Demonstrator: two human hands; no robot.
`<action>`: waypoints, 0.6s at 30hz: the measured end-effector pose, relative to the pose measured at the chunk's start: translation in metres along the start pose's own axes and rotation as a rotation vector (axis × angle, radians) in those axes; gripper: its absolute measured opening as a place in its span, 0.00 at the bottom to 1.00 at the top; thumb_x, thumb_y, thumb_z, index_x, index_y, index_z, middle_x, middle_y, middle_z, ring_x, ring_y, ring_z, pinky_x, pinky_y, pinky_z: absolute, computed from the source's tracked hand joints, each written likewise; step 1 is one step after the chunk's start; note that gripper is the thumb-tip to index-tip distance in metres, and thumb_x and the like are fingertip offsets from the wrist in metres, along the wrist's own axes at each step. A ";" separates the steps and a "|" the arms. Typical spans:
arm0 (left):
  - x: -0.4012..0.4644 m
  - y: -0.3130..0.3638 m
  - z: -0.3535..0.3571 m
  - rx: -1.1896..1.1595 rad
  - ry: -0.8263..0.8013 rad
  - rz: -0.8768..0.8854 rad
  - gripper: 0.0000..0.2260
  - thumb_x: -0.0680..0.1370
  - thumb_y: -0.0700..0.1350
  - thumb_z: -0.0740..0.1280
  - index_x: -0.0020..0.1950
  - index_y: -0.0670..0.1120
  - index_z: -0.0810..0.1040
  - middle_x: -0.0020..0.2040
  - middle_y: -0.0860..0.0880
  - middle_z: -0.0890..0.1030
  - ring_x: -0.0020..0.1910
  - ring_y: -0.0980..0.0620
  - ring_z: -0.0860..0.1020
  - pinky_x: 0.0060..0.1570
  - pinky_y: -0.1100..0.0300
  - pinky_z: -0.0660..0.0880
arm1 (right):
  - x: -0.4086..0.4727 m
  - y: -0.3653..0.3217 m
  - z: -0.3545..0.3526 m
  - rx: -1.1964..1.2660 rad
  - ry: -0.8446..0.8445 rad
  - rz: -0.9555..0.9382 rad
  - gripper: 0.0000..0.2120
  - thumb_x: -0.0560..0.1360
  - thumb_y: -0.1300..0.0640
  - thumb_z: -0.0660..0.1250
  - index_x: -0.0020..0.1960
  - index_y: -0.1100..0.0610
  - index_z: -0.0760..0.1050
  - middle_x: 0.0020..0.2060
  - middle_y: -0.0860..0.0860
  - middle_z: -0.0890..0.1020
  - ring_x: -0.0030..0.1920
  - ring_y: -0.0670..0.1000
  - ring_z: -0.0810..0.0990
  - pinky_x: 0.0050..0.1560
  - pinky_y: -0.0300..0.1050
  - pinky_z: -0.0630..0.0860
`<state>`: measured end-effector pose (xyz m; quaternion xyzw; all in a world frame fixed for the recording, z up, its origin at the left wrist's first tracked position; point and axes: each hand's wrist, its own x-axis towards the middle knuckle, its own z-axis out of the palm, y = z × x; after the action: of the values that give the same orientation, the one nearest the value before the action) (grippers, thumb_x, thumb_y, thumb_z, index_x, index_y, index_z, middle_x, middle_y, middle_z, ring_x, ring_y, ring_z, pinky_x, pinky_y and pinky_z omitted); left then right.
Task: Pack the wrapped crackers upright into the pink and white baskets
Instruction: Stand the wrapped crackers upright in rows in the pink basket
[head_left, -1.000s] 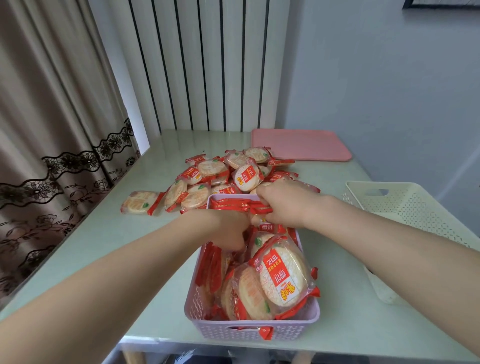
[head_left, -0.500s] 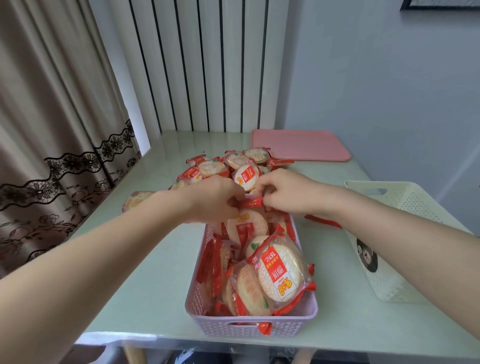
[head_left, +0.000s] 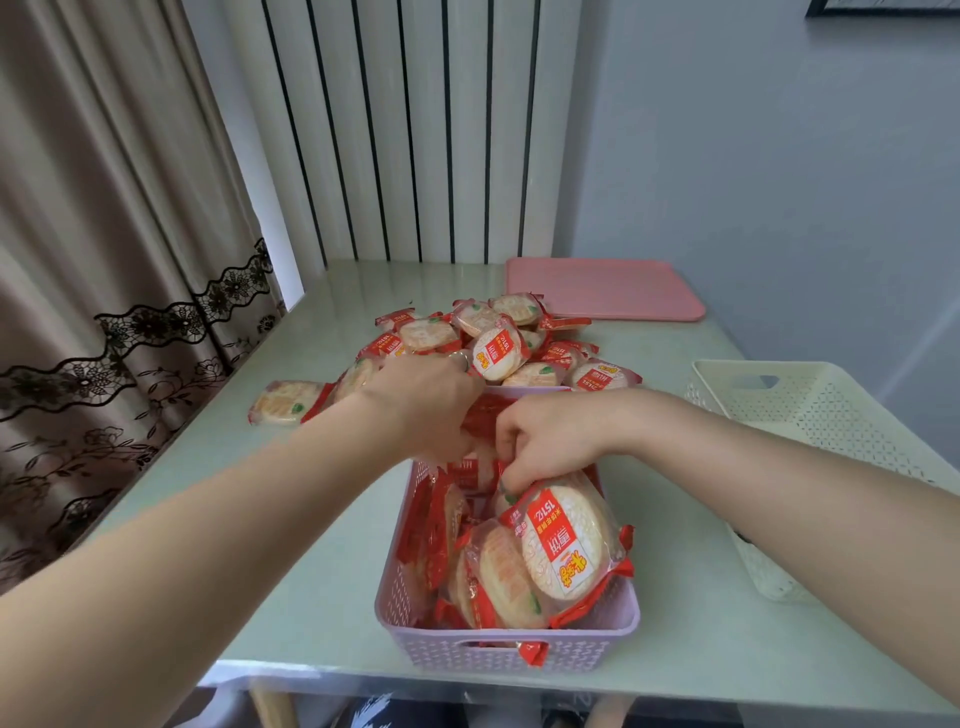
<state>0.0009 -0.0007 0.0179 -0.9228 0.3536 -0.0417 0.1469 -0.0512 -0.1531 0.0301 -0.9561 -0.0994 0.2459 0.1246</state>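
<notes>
Pale green bench (head_left: 291, 519) carries the pink basket (head_left: 506, 652), where both hands, left hand (head_left: 428, 402) and right hand (head_left: 550, 439), curl on wrapped crackers (head_left: 475, 470) at its far end; crowding may topple the leaning front pack (head_left: 563, 543) over the near rim.

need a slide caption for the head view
Both hands, left hand and right hand, tuck wrapped crackers into the pink basket; white basket waits.

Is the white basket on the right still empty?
Apparently empty: the white perforated plastic basket shows only bare interior; its near end is hidden by the arm.
</notes>
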 end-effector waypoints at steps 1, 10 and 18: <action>0.000 0.003 0.002 0.008 -0.004 -0.007 0.21 0.75 0.59 0.64 0.64 0.49 0.75 0.46 0.50 0.69 0.43 0.48 0.74 0.35 0.54 0.71 | 0.001 -0.003 0.003 -0.031 -0.027 -0.005 0.17 0.72 0.49 0.73 0.58 0.55 0.77 0.49 0.49 0.83 0.46 0.50 0.82 0.46 0.45 0.79; 0.009 0.003 0.023 0.094 0.041 -0.011 0.42 0.68 0.67 0.73 0.71 0.46 0.61 0.68 0.43 0.69 0.65 0.44 0.69 0.55 0.52 0.71 | 0.003 0.002 -0.008 0.079 0.176 -0.035 0.09 0.70 0.60 0.73 0.50 0.54 0.81 0.34 0.47 0.80 0.33 0.47 0.77 0.35 0.41 0.74; 0.010 0.000 0.028 0.158 0.101 0.057 0.42 0.70 0.68 0.70 0.74 0.46 0.60 0.72 0.43 0.67 0.66 0.44 0.69 0.60 0.51 0.72 | -0.018 0.034 -0.038 0.545 0.357 0.047 0.13 0.73 0.65 0.67 0.56 0.55 0.76 0.42 0.56 0.80 0.32 0.52 0.79 0.24 0.36 0.71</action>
<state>0.0139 -0.0006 -0.0092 -0.8947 0.3822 -0.1117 0.2026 -0.0440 -0.1969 0.0604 -0.9175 0.0155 0.0946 0.3859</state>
